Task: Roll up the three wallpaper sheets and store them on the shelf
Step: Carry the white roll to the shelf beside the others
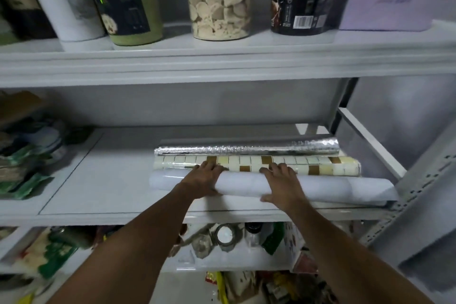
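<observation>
Nearly complete: silver roll (pixel 246 147) and tiled roll (pixel 320 168) lie on the shelf (pixel 98 180). My left hand (pixel 202 179) and right hand (pixel 282 185) curl fingers (pixel 277 168) over the white roll (pixel 246 184) beside them. Remaining: release.

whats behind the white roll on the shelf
The mosaic-tile roll lies right behind the white roll, then the silver roll at the back. The left hand and right hand cover parts of the mosaic-tile roll's front edge.
</observation>
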